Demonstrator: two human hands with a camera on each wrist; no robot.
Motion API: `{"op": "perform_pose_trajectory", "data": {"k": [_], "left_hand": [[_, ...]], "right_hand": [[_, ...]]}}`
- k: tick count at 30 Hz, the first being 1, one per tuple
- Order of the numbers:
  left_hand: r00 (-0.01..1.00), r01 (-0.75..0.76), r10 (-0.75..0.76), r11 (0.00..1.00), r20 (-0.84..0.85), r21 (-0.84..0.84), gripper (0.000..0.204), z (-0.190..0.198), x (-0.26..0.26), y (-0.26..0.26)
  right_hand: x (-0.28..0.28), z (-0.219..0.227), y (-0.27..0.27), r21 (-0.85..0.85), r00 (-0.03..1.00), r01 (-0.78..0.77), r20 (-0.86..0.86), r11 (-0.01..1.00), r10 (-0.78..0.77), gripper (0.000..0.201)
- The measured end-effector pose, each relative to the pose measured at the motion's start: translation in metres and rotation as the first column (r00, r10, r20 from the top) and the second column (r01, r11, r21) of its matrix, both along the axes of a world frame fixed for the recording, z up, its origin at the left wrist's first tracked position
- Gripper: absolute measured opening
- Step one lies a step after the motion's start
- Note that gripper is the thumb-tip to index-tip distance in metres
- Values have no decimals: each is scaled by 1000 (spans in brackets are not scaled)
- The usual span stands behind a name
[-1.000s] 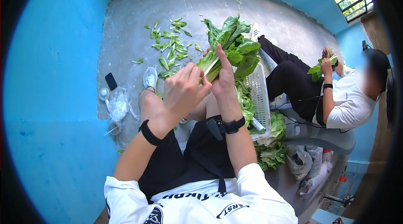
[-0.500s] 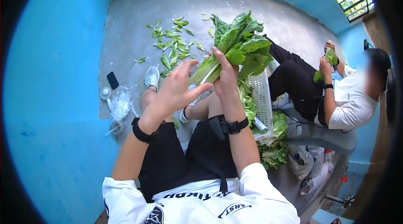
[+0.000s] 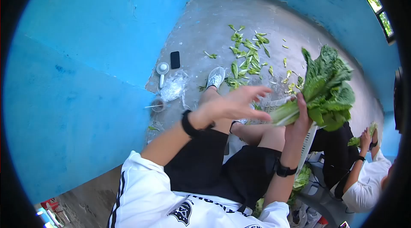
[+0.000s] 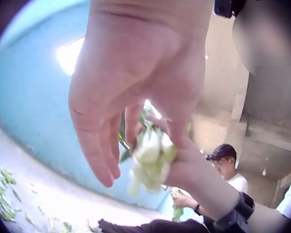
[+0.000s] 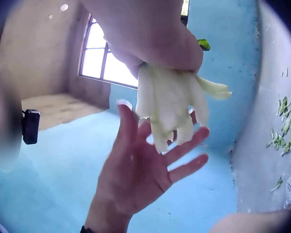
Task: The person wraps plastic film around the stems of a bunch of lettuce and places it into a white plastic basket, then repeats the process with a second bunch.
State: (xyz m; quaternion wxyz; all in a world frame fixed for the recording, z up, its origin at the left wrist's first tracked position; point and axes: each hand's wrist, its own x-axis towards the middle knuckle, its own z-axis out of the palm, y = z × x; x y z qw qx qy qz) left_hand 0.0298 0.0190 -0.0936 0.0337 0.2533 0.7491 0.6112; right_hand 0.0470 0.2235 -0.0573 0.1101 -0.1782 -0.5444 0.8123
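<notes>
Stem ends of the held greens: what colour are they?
Whitish, pale green; the stem ends show best in the right wrist view.

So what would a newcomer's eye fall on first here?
Probably the bunch of leafy greens in the right hand, right of centre in the head view, with the left hand spread near its pale stem ends. Then the loose leaves scattered on the grey floor, and the bright blue wall at left.

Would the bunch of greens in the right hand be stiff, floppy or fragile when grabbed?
The bunch of greens is probably firm at its thick, pale stalks, floppy toward its broad leaves. Those look thin, so may tear easily. Stalk ends splay, so some might slip loose.
</notes>
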Motion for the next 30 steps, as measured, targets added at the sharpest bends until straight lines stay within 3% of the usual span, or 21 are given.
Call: {"op": "perform_pose_trajectory", "data": {"k": [1, 3, 5, 7, 8, 10, 14, 16, 17, 18, 19, 21, 24, 26, 30], "left_hand": [[993, -22, 23, 1000, 115, -7, 41, -10, -8, -32], [853, -119, 188, 978, 486, -170, 35, -49, -36, -104], [713, -327, 239, 945, 660, 12, 27, -122, -38, -156], [832, -362, 436, 895, 342, -260, 26, -200, -35, -194], [831, -359, 434, 896, 348, -260, 26, -229, -34, -205], [681, -333, 579, 790, 448, -515, 23, -281, -28, -218], [553, -180, 643, 713, 530, -677, 26, -368, -19, -235], [658, -176, 678, 561, 327, -809, 31, -397, -22, -240], [653, -169, 677, 567, 339, -806, 31, -413, -25, -241], [658, -352, 736, 485, 157, -801, 37, -432, -27, -243], [626, -523, 779, 394, -27, -756, 42, -441, -31, -242], [589, -521, 807, 423, 47, -742, 46, -458, -45, -251], [589, -501, 798, 484, 126, -717, 45, -480, -70, -270], [569, -553, 822, 363, -21, -750, 36, -478, -86, -273], [638, -372, 767, 380, 64, -847, 28, -502, -103, -290]], "right_hand": [[1, -2, 0, 4, 1000, -2, 3, 1000, 2, 36], [0, -6, 2, 80, 996, 84, -8, 993, -83, 36], [-1, -6, 8, 92, 994, 112, 11, 989, -113, 36], [-1, -13, 16, 103, 990, 131, 39, 986, -136, 37], [-5, -18, 23, 115, 986, 160, 31, 980, -165, 37], [-6, -26, 42, 142, 979, 194, 39, 971, -202, 37], [-3, -34, 74, 163, 973, 196, 93, 967, -213, 36], [-7, -36, 82, 263, 960, 228, 98, 937, -261, 32], [-11, -37, 84, 342, 945, 275, 77, 899, -319, 30], [-12, -33, 84, 318, 947, 244, 128, 916, -296, 29], [-13, -33, 89, 293, 945, 233, 155, 927, -286, 29], [-19, -41, 94, 430, 920, 305, 99, 850, -380, 29], [-26, -52, 96, 481, 898, 333, 102, 811, -428, 30], [-28, -55, 96, 521, 883, 342, 107, 782, -458, 31], [-32, -62, 96, 501, 884, 335, 126, 798, -450, 31]]}}
